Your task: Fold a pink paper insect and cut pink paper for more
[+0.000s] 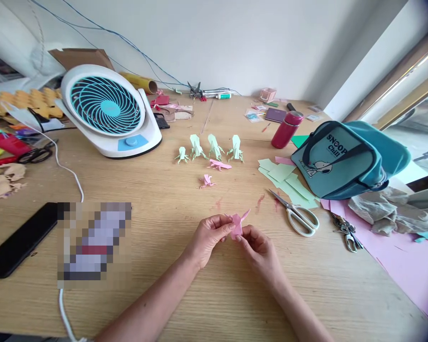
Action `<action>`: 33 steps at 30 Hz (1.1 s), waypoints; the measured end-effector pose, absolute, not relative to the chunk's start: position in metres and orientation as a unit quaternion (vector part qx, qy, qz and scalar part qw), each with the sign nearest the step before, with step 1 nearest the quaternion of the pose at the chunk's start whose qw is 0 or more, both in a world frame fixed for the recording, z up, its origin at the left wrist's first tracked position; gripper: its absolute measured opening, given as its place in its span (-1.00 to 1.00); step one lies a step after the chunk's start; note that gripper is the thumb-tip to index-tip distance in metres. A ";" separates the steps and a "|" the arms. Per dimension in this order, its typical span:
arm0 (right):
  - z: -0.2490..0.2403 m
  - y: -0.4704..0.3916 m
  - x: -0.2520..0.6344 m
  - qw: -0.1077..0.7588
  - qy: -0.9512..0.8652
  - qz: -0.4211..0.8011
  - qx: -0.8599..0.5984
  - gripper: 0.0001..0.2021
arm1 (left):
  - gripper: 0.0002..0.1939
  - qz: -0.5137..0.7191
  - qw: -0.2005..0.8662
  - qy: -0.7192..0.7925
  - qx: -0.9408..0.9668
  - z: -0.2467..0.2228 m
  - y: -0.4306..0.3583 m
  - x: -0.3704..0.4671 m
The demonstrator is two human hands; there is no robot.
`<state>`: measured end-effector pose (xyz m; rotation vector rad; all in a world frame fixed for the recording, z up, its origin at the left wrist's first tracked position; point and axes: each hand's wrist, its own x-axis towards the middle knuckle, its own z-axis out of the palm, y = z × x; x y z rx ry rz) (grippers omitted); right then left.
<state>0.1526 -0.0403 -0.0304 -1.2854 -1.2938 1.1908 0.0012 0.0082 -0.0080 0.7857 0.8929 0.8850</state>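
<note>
A small folded piece of pink paper [237,224] is held between my two hands above the table, one thin point of it sticking up to the right. My left hand [211,236] pinches its left side between thumb and fingers. On the lower right edge, my right hand [258,247] grips it with thumb and forefinger. Beyond the hands lie two pink origami figures, a small one [207,181] and a longer one [219,165]. Several pale green origami insects [215,147] stand in a row behind them.
White-handled scissors [302,221] lie right of my hands, beside green paper sheets [288,179]. Farther right are keys [346,232], a teal bag [337,159] and a red flask [287,129]. A white fan [109,111] stands back left; a black case [21,240] lies at left.
</note>
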 end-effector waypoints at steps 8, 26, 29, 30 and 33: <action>-0.033 -0.035 0.150 0.465 -0.521 0.497 -0.515 -0.78 | -0.78 0.416 0.722 0.424 0.354 -0.004 0.004 0.008; -0.033 -0.036 0.150 0.426 -0.560 0.474 -0.529 -0.77 | -0.78 0.480 0.534 0.449 0.532 -0.013 -0.007 0.005; -0.034 -0.037 0.150 0.447 -0.577 0.467 -0.500 -0.82 | -0.84 0.490 0.517 0.426 0.557 -0.014 -0.009 0.005; -0.035 -0.037 0.149 0.453 -0.584 0.461 -0.491 -0.83 | -0.86 0.491 0.526 0.417 0.555 -0.015 -0.009 0.005; -0.036 -0.037 0.149 0.454 -0.595 0.455 -0.482 -0.86 | -0.87 0.482 0.558 0.399 0.545 -0.018 -0.009 0.004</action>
